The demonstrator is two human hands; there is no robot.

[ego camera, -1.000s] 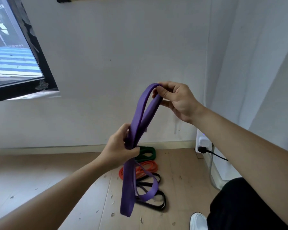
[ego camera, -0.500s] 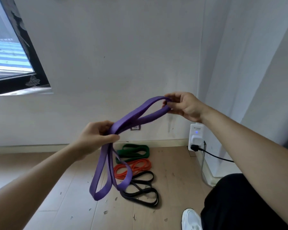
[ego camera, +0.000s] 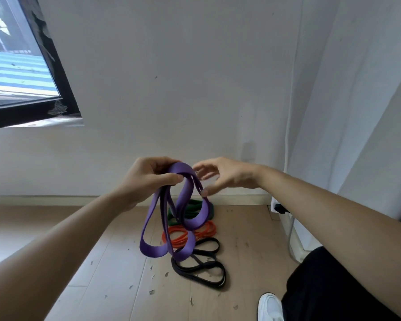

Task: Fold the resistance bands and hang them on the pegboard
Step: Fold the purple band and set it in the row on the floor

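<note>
1. Since half a second ago the two hands have come together: the right hand, which held the far end of the purple band out to the right, has brought that end across to the left hand, and the stretched span has collapsed into hanging loops.
2. The left hand is closed around the gathered top of the purple band, thumb and fingers pinching the layers together at chest height in front of the wall.
3. The right hand is open, fingers spread and slightly blurred, just beside the bundle; its thumb tip seems to touch one strand, but it grips nothing.
4. The band hangs straight down from the left hand in several loops, long axis vertical, its lowest loops clear of the floor as far as can be told.
5. On the floor below lie a green band, an orange band and a black band, already looped.
6. The left hand is the nearer and the only one bearing the band, so the fold probably depends on the right hand catching the hanging loops below it.
7. No pegboard is in view; hanging is not yet done.
</note>
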